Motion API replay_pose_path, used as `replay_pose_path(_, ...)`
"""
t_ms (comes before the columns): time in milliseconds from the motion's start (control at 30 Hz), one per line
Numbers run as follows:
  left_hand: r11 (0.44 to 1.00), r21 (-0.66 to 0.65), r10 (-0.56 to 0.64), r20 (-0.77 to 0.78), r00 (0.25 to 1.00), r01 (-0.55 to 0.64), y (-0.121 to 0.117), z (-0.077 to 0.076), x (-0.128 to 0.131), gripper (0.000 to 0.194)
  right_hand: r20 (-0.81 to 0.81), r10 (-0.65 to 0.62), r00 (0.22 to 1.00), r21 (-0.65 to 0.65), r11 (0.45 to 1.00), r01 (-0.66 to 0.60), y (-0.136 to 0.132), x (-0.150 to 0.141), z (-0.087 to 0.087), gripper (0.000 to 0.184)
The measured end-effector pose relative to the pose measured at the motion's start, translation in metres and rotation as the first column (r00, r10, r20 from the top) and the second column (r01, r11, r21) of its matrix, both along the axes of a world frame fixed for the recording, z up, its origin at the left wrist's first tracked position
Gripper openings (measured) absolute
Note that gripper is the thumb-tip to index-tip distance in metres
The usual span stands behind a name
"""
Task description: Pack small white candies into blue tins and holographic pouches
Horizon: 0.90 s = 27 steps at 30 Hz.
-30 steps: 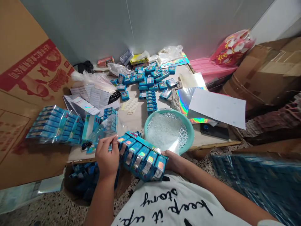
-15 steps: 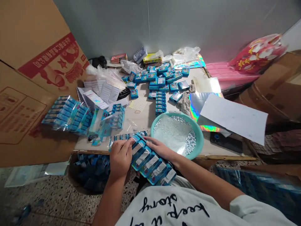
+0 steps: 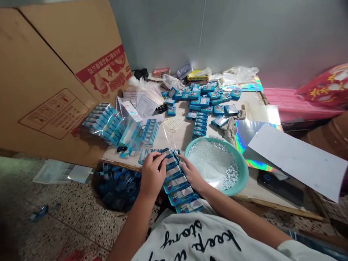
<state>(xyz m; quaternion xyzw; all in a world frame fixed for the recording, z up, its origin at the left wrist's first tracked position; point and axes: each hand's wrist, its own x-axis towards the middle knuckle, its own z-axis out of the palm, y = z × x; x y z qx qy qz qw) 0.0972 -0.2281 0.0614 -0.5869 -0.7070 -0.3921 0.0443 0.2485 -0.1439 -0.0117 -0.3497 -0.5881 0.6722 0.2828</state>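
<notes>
A strip of small blue boxes with silvery-white labels slants from the table's front edge towards my lap. My left hand is at its far end, thumb and fingers closed at the top box. Along the strip's right side, my right hand grips it near the same end, its palm hidden. Just beyond my fingers lies another row of blue boxes, partly covered. The turquoise basin, right of my right hand, holds small white pellets and a clear plastic bag or sheet.
Loose blue boxes are heaped at the table's back. Wrapped box stacks stand left, by a large carton. A bin of blue boxes is below the edge. White sheet and black phone lie right.
My view has turned left, so the table appears further right. The strip now lies more nearly lengthwise to me. My left fingers have shifted onto its top box; my right hand stays on its side.
</notes>
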Motion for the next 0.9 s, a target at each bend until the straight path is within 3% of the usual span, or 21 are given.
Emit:
replay_pose_path(133,0.999,-0.032,-0.005,0.011,1.0,0.005,-0.001,-0.001,0.003,0.021,0.15,-0.113,0.982,0.188,0.978,0.084,-0.006,0.003,-0.002,0.058)
replay_pose_path(267,1.0,-0.015,-0.011,0.048,0.999,0.012,0.002,-0.007,0.005,0.018,0.089,-0.266,0.96,0.457,0.867,0.198,0.006,-0.001,-0.003,0.062)
replay_pose_path(333,0.999,0.008,-0.034,0.067,0.997,0.034,0.003,-0.008,0.005,0.018,0.001,-0.207,0.978,0.446,0.876,0.184,0.022,-0.009,-0.003,0.059)
replay_pose_path(500,0.994,0.064,-0.095,0.099,0.991,0.089,0.003,-0.007,0.003,0.019,-0.149,0.004,0.989,0.257,0.966,0.034,0.062,-0.04,-0.007,0.054)
replay_pose_path(633,0.991,0.09,-0.117,0.168,0.979,0.103,0.002,-0.006,0.001,0.019,-0.254,-0.073,0.964,0.188,0.974,0.123,0.072,-0.061,-0.008,0.055)
replay_pose_path(733,0.99,0.089,-0.127,0.209,0.97,0.11,-0.002,-0.008,0.0,0.022,-0.284,-0.184,0.941,0.15,0.961,0.233,0.071,-0.069,-0.003,0.042)
replay_pose_path(800,0.989,0.142,-0.08,0.233,0.969,0.048,-0.006,-0.017,-0.002,0.023,-0.276,-0.199,0.94,0.154,0.957,0.247,0.071,-0.072,-0.001,0.035)
replay_pose_path(900,0.929,0.306,0.064,0.423,0.904,-0.209,-0.012,-0.041,-0.009,0.044,-0.247,-0.164,0.955,0.21,0.953,0.218,0.074,-0.074,-0.005,0.03)
